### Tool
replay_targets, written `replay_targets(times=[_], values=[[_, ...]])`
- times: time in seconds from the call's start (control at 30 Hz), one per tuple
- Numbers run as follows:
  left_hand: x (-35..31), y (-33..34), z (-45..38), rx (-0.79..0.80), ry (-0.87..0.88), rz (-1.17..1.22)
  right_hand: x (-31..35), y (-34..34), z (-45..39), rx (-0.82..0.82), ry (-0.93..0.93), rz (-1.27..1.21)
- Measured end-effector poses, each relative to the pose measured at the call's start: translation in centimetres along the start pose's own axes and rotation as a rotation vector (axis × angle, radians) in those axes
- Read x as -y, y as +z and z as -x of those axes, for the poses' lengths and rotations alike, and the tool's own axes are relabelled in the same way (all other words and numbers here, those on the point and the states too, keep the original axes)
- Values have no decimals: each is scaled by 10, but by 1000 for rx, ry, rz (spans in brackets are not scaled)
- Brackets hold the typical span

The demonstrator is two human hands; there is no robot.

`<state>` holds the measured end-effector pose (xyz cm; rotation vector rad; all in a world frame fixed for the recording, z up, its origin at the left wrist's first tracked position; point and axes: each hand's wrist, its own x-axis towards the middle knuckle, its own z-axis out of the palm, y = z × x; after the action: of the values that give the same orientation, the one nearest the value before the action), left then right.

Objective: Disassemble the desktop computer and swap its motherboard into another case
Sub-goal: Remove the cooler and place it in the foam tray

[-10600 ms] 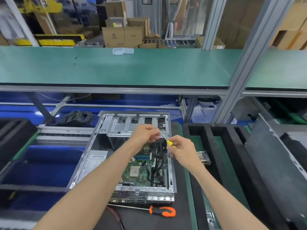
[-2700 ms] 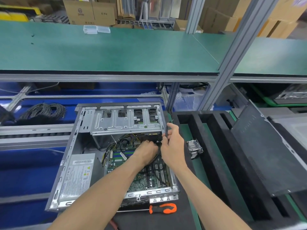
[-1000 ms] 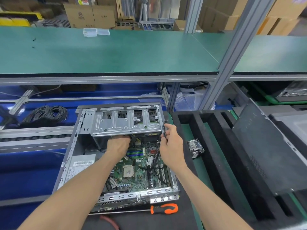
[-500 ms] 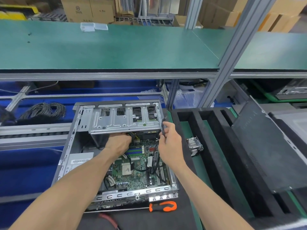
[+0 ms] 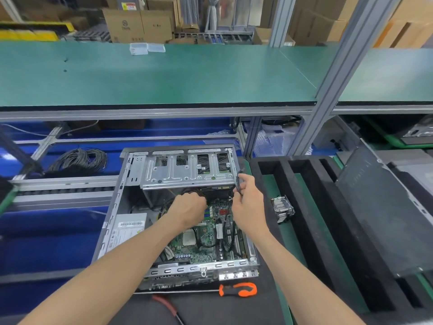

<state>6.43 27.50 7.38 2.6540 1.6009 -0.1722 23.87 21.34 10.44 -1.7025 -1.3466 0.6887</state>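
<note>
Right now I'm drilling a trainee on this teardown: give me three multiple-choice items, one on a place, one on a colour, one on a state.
1. Where does the screwdriver lie?
A. before the computer case, on the near side
B. on the green shelf
C. inside the case

2. What colour is its handle?
A. yellow
B. orange and black
C. blue

3. What is the right hand doing?
A. resting flat
B. pinching a black cable
C. gripping the screwdriver

Key: 1 A, it lies on the dark mat at the case's near edge; 2 B, orange grip with black inset; 3 B, fingers pinch the cable at the case's right wall.
</note>
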Motion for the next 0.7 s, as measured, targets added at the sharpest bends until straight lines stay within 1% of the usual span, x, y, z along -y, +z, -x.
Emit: replay_targets(times=[0.07, 0.13, 0.2, 0.27, 0.33, 0.4, 0.53, 0.63, 0.7], values=[[-12, 2, 5, 29, -35, 223, 0, 0, 0, -5, -14, 3], [-25, 3, 9, 151, -105, 379, 0, 0, 0, -11, -29, 4], [-39, 7, 8, 339, -175, 407, -1, 0, 0, -14, -37, 0], [-49, 11, 6, 532, -195, 361, -2, 0, 0, -17, -42, 2], [-54, 16, 4, 663, -196, 373, -2, 0, 0, -12, -41, 1], [-57, 19, 4, 694, -227, 410, -3, 0, 0, -11, -42, -2], [-53, 21, 10, 682, -316, 468, -3, -1, 0, -12, -39, -8], [-43, 15, 16, 675, -333, 575, -1, -2, 1, -8, -41, -23], [-33, 10, 20, 699, -341, 678, 0, -3, 2, -5, -57, -32]])
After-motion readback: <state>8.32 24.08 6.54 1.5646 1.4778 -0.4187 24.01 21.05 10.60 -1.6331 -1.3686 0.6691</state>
